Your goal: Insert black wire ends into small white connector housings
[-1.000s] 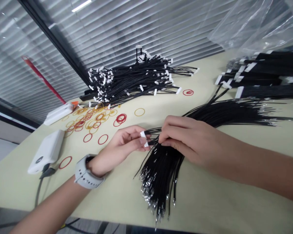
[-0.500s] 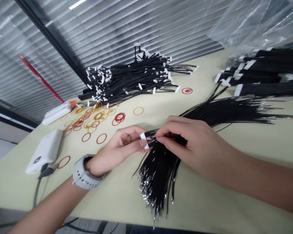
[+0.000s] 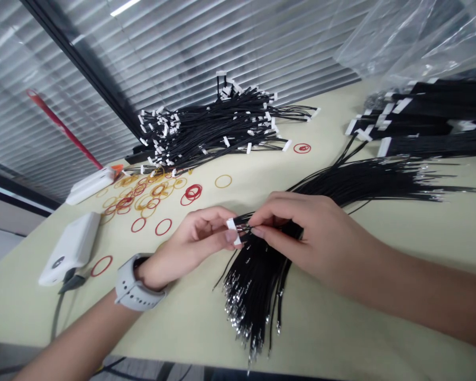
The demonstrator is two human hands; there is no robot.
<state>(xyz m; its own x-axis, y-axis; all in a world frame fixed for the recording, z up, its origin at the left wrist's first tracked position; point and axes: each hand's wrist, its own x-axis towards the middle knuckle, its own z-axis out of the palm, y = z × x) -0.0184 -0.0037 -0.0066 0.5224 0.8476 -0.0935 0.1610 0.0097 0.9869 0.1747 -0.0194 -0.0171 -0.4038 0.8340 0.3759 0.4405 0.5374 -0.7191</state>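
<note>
Between the thumb and fingers of my left hand [image 3: 200, 233] is a white connector housing [image 3: 234, 231] with black wires running out of its right side. My right hand [image 3: 301, 227] pinches a thin black wire [image 3: 246, 228] close to the housing; its tip is too small to make out clearly. Beneath both hands lies a bundle of loose black wires [image 3: 257, 286], its silvery crimped ends fanned toward the table's front edge. A second wire bundle [image 3: 365, 180] stretches to the right behind my right hand.
A heap of black cables with white connectors [image 3: 214, 127] lies at the back. Red and yellow rubber bands [image 3: 143, 196] are scattered at left, near a white power bank [image 3: 71, 248] with a cord. More cables [image 3: 440, 114] and a clear plastic bag [image 3: 412, 42] occupy the far right.
My right fingertips and the pinched wire have shifted slightly left toward the housing. The left hand keeps its hold, and the whole view has drifted a little.
</note>
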